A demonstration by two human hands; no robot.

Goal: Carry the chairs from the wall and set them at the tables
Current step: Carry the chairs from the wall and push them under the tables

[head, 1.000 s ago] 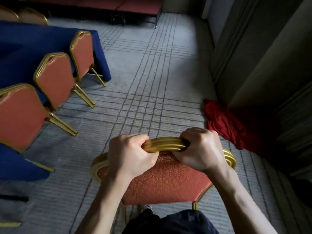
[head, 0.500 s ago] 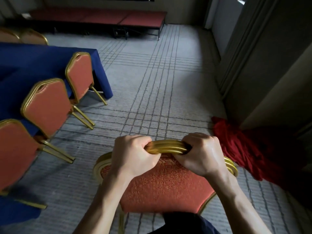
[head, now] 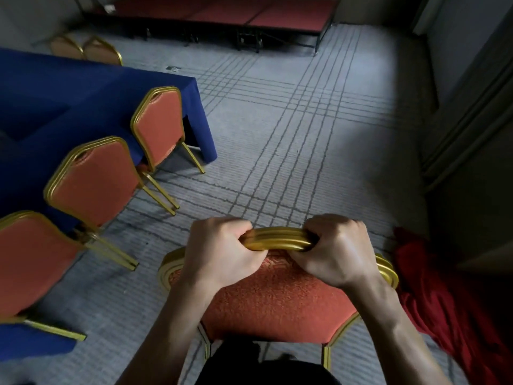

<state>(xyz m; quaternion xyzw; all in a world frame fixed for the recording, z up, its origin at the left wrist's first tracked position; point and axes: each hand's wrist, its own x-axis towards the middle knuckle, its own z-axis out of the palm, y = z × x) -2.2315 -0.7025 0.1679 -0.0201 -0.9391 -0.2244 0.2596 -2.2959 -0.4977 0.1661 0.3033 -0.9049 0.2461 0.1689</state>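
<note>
A chair [head: 277,298] with a gold frame and orange-red padded back fills the lower middle of the view, its back facing me. My left hand [head: 222,251] grips the gold top rail on the left. My right hand [head: 336,248] grips the same rail on the right. Both sets of fingers curl over the rail; the seat and most of the legs are hidden below the back. A long table with a blue cloth [head: 69,107] stands at the left.
Three matching chairs [head: 94,184] stand in a row along the blue table, backs towards me; two more show at its far end. A red cloth heap [head: 444,295] lies on the carpet at the right by a dark wall. A low red stage [head: 249,15] spans the far end.
The view has tilted up and swung left, so more of the table, chair row and far stage shows. Both hands keep the same grip on the chair's top rail.
</note>
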